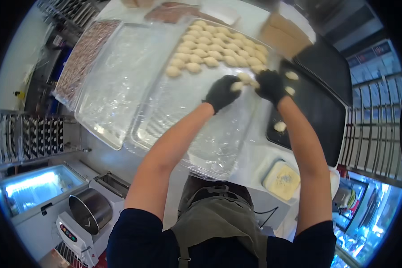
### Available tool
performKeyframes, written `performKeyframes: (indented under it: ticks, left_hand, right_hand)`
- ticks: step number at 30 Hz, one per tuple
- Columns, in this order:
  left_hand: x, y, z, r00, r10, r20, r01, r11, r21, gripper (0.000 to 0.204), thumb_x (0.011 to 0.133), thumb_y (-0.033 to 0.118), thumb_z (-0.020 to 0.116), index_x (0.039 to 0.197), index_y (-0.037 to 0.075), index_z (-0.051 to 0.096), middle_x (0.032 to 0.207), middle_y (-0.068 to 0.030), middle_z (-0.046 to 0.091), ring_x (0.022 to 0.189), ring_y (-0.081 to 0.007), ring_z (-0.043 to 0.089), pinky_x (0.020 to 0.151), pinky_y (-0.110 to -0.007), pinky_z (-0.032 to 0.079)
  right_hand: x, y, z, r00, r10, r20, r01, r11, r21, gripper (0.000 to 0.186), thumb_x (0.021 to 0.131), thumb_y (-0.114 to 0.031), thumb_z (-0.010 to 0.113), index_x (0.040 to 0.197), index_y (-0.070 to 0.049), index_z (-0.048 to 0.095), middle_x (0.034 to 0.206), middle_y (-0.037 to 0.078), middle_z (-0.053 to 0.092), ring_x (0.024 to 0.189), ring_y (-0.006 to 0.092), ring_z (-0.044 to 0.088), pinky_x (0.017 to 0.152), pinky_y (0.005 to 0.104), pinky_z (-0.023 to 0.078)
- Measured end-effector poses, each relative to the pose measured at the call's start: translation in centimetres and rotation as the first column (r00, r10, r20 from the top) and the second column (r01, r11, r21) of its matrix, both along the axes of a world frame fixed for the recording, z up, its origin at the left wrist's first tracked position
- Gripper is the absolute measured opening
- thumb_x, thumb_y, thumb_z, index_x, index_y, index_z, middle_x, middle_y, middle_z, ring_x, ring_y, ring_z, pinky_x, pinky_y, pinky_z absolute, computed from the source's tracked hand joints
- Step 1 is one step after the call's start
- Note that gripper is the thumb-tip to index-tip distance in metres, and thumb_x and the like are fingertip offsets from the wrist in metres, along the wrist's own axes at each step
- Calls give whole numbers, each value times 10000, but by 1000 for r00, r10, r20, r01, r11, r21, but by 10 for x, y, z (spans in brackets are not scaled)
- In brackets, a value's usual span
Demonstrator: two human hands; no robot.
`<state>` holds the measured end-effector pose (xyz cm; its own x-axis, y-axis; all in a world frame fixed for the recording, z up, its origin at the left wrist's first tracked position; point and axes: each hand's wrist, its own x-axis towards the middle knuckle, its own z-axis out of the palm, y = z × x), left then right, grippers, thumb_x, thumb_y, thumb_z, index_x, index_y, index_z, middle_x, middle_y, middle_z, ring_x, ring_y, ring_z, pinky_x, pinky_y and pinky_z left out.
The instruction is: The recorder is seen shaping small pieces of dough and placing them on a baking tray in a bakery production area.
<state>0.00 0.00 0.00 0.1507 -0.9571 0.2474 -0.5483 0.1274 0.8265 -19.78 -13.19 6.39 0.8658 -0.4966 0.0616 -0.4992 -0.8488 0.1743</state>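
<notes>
My two hands wear black gloves and meet over the right side of a plastic-lined perforated tray (165, 116). Rows of pale dough balls (210, 47) fill the tray's far part. Between my hands are a few more dough pieces (244, 79). My left hand (224, 92) has its fingers closed round a dough ball (236, 86) on its right side. My right hand (271, 85) is closed at a dough piece by its fingertips, near the tray's right edge. Right of it lies a black tray (315, 111) with a few loose dough balls (280, 126) on it.
Left of the dough tray is another plastic-covered tray (116, 85), beside a tray of brownish crumbly pieces (87, 58). A tub of yellowish contents (282, 180) stands near the front edge. A cardboard box (285, 35) sits at the back right. A mixer with a steel bowl (91, 210) is lower left.
</notes>
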Motion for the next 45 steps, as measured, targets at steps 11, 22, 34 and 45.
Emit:
performKeyframes:
  ticks: [11,22,34,45]
  left_hand:
    - [69,17,16,785,278,553,-231,960,-156,585,891,324,617,1409,78,503,1054,-168,633,873,-324,608,753,-423,490]
    - [81,347,106,840,536,86,-517,838,-176,329,893,31,658,1217,82,672,1142,-71,698,920,-246,666,815,-328,546]
    - [-87,732,-99,563,822,83,-645,375,666,469,934,348,619,1304,59,627,1265,-127,678,1114,-313,654,972,-383,511]
    - [-63,881,-207,588,794,155,-495,202,845,522,921,408,615,1309,59,623,1284,-121,667,1137,-304,636,981,-388,502]
  right_hand:
    - [45,65,16,908,169,383,-264,940,214,507,757,-153,734,1244,-78,612,1104,122,666,960,334,622,832,409,486]
    - [-113,228,62,717,-332,613,-205,740,641,121,903,3,577,947,28,687,854,92,692,752,193,612,747,319,518]
    - [24,379,127,777,-140,614,-601,127,789,497,821,112,577,1308,13,596,1237,123,662,1036,212,649,949,315,491]
    - [153,548,66,853,33,522,-519,-73,852,352,901,-2,636,1252,-21,654,1173,89,712,991,175,674,918,282,512]
